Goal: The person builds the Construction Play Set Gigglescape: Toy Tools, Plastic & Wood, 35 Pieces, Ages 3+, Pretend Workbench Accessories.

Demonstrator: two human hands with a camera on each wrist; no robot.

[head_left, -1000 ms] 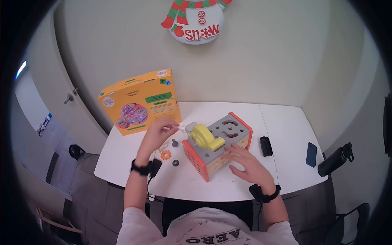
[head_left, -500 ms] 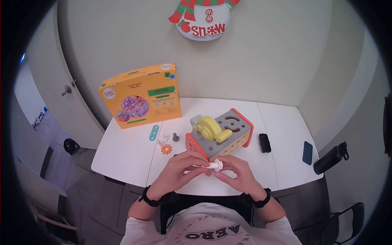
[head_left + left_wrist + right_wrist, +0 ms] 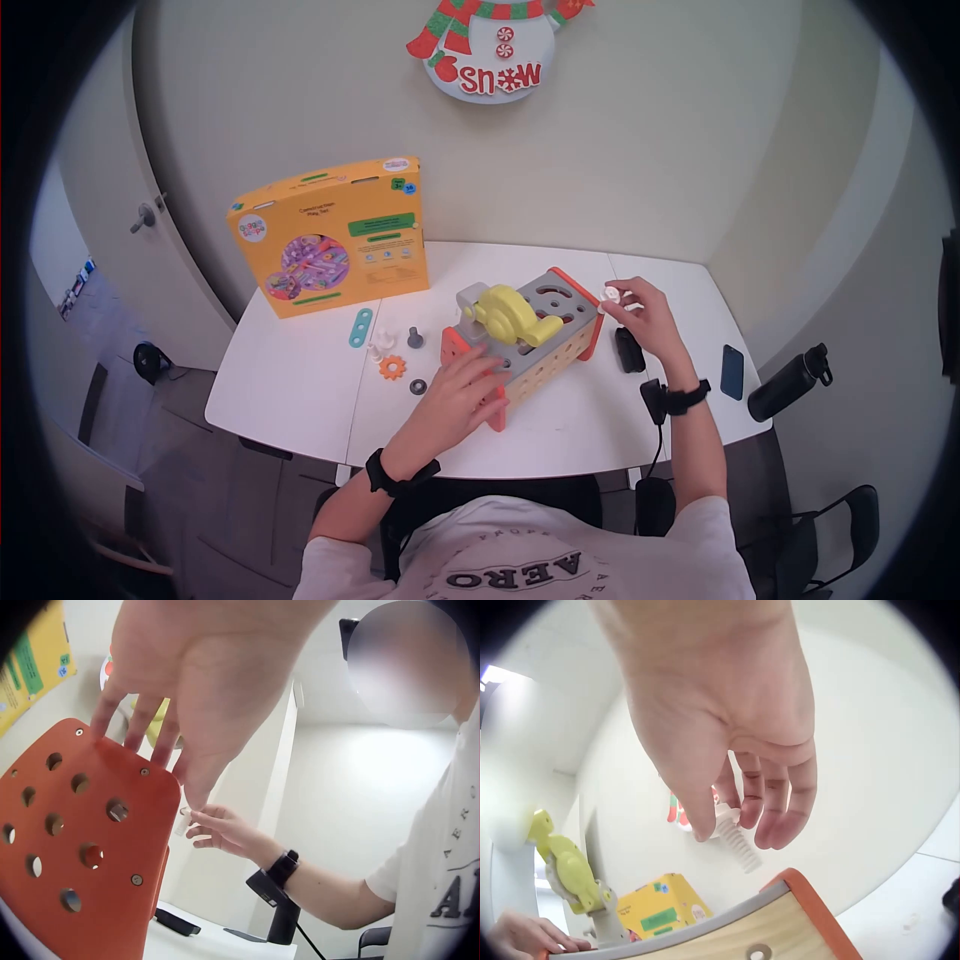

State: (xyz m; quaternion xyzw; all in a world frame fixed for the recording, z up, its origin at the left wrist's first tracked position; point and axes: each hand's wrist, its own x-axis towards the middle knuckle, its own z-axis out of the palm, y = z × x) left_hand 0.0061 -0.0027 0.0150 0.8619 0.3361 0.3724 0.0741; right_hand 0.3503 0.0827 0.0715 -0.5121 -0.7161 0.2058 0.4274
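The right hand (image 3: 645, 315) pinches a white screw (image 3: 610, 294) by its head, over the right end of the toy workbench (image 3: 545, 375). In the right wrist view, the threaded shank of the white screw (image 3: 739, 844) points down above the bench's red edge, apart from it. The left hand (image 3: 447, 402) lies with spread fingers at the bench's near left corner; in the left wrist view its fingertips reach over the top of the red end panel (image 3: 82, 825). A yellow part (image 3: 507, 314) with a grey holder stands on the grey top.
Left of the bench lie a teal strip (image 3: 360, 328), an orange gear (image 3: 392, 368), a grey bolt (image 3: 415, 337), a dark ring (image 3: 418, 386) and white pieces. A yellow box (image 3: 330, 240) stands behind. Rightward are a black case (image 3: 629, 350), phone (image 3: 732, 372) and bottle (image 3: 790, 384).
Both hands were together at the bench's front with the white screw. The right hand has carried it up and right to the far end; the left has moved back onto the near left corner.
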